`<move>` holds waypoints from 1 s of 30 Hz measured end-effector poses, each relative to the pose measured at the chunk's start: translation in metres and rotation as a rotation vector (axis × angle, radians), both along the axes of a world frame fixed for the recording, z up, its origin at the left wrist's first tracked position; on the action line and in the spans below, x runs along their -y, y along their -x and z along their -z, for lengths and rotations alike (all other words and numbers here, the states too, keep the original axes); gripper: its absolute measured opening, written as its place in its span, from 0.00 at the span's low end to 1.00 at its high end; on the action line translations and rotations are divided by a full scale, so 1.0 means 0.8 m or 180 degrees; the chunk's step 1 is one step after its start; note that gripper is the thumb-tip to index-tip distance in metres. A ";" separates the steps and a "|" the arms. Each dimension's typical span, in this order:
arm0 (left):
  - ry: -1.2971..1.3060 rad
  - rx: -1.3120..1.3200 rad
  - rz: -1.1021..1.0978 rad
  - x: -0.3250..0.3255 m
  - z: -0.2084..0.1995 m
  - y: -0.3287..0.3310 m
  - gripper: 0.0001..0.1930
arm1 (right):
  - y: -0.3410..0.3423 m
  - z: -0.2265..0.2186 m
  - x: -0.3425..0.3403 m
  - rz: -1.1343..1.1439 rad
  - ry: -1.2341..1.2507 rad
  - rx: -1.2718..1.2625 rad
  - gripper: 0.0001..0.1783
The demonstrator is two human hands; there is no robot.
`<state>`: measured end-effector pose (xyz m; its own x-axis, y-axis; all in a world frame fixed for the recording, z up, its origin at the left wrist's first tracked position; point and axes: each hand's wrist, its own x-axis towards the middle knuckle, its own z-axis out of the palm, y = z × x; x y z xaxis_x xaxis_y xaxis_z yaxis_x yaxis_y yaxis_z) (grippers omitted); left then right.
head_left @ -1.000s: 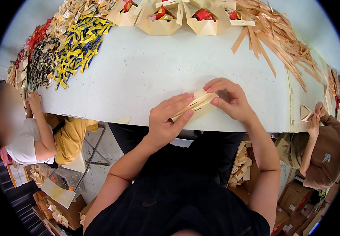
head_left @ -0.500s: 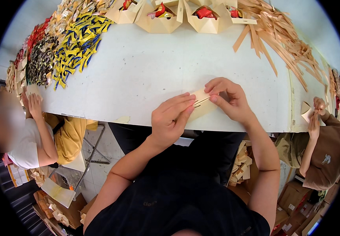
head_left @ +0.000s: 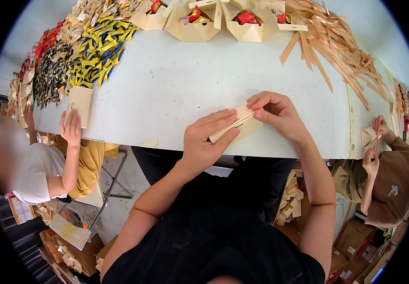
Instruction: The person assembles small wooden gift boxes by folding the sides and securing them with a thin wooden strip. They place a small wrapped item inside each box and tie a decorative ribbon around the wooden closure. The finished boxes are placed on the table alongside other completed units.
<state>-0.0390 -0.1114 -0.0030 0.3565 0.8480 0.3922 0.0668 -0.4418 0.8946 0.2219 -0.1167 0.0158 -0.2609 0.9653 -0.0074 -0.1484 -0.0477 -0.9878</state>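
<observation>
A cream cardboard box (head_left: 243, 128), folded flat with a slit along its top, lies between my hands near the table's front edge. My left hand (head_left: 209, 138) is closed round its left end, thumb on the near side and fingers over the far side. At the far right corner, my right hand (head_left: 278, 116) pinches the card between thumb and fingers. Part of the box is hidden beneath both hands.
Open cream boxes (head_left: 192, 32) with wrapped sweets stand along the back of the white table (head_left: 166, 90). Yellow-and-blue packets (head_left: 95, 52) are heaped back left, tan ribbon strips (head_left: 337, 42) back right. Co-workers sit at both sides, one with a hand (head_left: 72, 128) on a flat box (head_left: 80, 104).
My left hand has shifted slightly, exposing more of the box's left end; my right hand stays nearly in place. The left co-worker's hand has moved right with a flat box onto the table.
</observation>
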 end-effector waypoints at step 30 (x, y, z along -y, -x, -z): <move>-0.0247 -0.0184 -0.0211 0.005 -0.006 -0.004 0.18 | 0.003 0.000 0.019 0.0629 -0.1291 0.1525 0.11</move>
